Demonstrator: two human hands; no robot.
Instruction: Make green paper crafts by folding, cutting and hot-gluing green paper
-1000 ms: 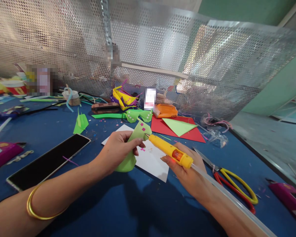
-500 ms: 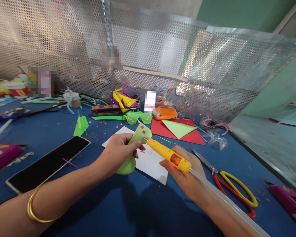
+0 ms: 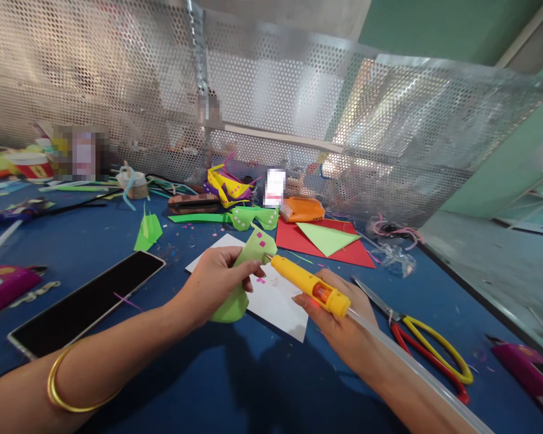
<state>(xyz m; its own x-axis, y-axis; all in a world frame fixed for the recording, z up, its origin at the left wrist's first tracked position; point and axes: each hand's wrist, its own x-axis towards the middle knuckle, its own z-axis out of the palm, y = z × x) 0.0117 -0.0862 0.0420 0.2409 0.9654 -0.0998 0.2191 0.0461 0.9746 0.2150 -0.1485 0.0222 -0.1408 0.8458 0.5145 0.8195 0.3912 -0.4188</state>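
Observation:
My left hand (image 3: 224,277) pinches a light green paper piece (image 3: 233,306) shaped like a glasses front, with small magenta squares on its upper end. In my right hand (image 3: 332,301) is a yellow hot glue gun (image 3: 294,277), a long clear glue stick (image 3: 389,340) running out of its back. The gun's nozzle is at the edge of the green paper, close to my left fingertips; whether it touches cannot be made out. Beneath both hands lies a white sheet (image 3: 280,310) with a few magenta bits on it. Finished-looking green paper glasses (image 3: 253,218) with pale squares lie behind.
Scissors (image 3: 405,319) with red and yellow handles lie right of my right hand. A phone (image 3: 88,301) is at left. Red paper (image 3: 298,244), an orange packet (image 3: 304,209) and a brown case (image 3: 193,203) stand further back, before a perforated metal screen (image 3: 276,78).
Almost nothing differs. Both hands keep their hold on the green paper and the glue gun, and the view has shifted very slightly.

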